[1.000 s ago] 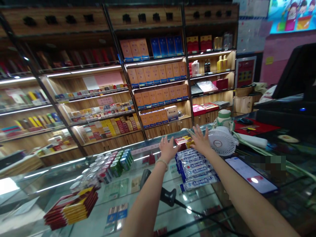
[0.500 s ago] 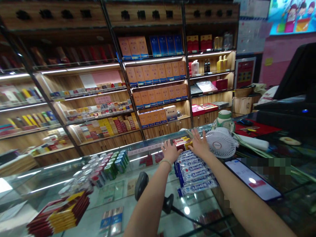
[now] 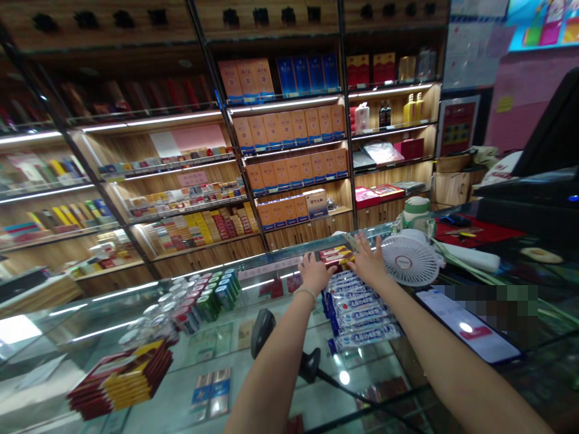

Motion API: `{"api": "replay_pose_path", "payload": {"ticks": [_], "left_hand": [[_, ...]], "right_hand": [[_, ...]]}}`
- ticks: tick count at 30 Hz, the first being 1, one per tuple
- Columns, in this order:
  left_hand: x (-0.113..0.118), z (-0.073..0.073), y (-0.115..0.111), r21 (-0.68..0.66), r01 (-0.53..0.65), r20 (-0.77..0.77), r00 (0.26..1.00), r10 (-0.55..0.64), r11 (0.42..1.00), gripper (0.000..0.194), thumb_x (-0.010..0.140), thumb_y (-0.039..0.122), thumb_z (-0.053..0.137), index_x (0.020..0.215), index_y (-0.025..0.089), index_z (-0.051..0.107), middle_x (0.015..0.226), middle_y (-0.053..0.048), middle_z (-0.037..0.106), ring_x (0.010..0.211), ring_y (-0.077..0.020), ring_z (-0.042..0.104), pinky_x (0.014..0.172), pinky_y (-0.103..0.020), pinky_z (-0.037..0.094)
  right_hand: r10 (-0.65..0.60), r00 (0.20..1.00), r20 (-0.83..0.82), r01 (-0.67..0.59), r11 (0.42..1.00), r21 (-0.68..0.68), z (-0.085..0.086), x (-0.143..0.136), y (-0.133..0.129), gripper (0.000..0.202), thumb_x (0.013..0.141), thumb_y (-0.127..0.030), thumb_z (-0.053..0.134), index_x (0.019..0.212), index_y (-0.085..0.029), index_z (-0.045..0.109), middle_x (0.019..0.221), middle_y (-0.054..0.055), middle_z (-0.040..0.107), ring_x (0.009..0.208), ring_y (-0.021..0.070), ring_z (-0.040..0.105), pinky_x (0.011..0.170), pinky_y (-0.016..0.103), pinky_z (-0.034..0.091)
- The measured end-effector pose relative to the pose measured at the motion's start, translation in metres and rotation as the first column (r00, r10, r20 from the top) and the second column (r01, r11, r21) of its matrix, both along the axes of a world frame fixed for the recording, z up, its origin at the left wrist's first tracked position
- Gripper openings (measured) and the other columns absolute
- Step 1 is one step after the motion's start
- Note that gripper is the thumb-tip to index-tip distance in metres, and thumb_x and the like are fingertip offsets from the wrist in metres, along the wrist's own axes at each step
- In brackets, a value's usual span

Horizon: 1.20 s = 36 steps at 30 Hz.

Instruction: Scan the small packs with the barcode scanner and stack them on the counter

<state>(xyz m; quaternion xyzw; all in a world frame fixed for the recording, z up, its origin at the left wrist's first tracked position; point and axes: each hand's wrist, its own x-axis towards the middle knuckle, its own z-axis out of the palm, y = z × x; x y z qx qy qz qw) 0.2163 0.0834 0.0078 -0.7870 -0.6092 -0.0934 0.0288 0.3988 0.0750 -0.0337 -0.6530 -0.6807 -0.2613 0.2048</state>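
Note:
My left hand [image 3: 315, 274] and my right hand [image 3: 368, 260] reach forward over the glass counter, on either side of a small pile of red-and-yellow packets [image 3: 335, 255]. Both sets of fingers are spread, and the thumbs point inward at the pile's near edge. Whether the palms press on its sides cannot be made out. Nearer to me, rows of blue-and-white wrapped bars [image 3: 362, 316] lie overlapping, partly under my right wrist. A black handheld scanner [image 3: 263, 331] is half hidden behind my left forearm.
Right of my hands are a white fan [image 3: 409, 258], a green-and-white bottle [image 3: 416, 211] and a phone [image 3: 468, 325]. Several cans [image 3: 210, 298] and a stack of red-and-yellow packets [image 3: 131, 377] stand to the left. A monitor [image 3: 554, 132] is at right; stocked shelves [image 3: 289, 147] line the back.
The camera view has shifted slightly, so the surroundings sit a little further right. Both hands stay beside the red-and-yellow packets, with fingers still spread.

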Motion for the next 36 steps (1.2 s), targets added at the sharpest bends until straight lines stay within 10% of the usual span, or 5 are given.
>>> {"api": "replay_pose_path", "payload": {"ticks": [12, 26, 36], "left_hand": [[-0.017, 0.021, -0.019, 0.116, -0.041, 0.13, 0.991, 0.025, 0.992, 0.057, 0.096, 0.065, 0.041, 0.122, 0.027, 0.073, 0.161, -0.012, 0.041, 0.151, -0.0367, 0.025, 0.116, -0.059, 0.031], [-0.101, 0.068, -0.054, 0.363, -0.162, 0.282, 0.958, 0.057, 0.918, 0.045, 0.096, 0.058, 0.05, 0.131, 0.036, 0.068, 0.161, -0.004, 0.043, 0.152, -0.0338, 0.024, 0.118, -0.055, 0.03], [-0.162, 0.072, -0.082, 0.441, -0.245, 0.316, 0.943, 0.106, 0.863, 0.041, 0.093, 0.055, 0.059, 0.126, 0.033, 0.071, 0.166, -0.001, 0.034, 0.155, -0.0337, 0.017, 0.122, -0.06, 0.022]], "right_hand": [[0.034, 0.989, -0.141, -0.007, 0.982, 0.189, 0.029, -0.016, -0.027, 0.042, 0.1, -0.038, 0.042, 0.112, -0.015, 0.075, 0.161, 0.018, 0.039, 0.156, 0.032, 0.016, 0.119, 0.071, -0.004], [0.196, 0.962, -0.192, -0.094, 0.893, 0.44, 0.085, -0.088, -0.059, 0.04, 0.101, -0.041, 0.043, 0.114, -0.019, 0.074, 0.161, 0.014, 0.039, 0.154, 0.034, 0.022, 0.12, 0.07, -0.003], [0.304, 0.913, -0.274, -0.152, 0.873, 0.463, 0.071, -0.147, -0.065, 0.039, 0.101, -0.043, 0.046, 0.116, -0.022, 0.074, 0.16, 0.013, 0.042, 0.153, 0.0336, 0.025, 0.12, 0.066, 0.01]]}}
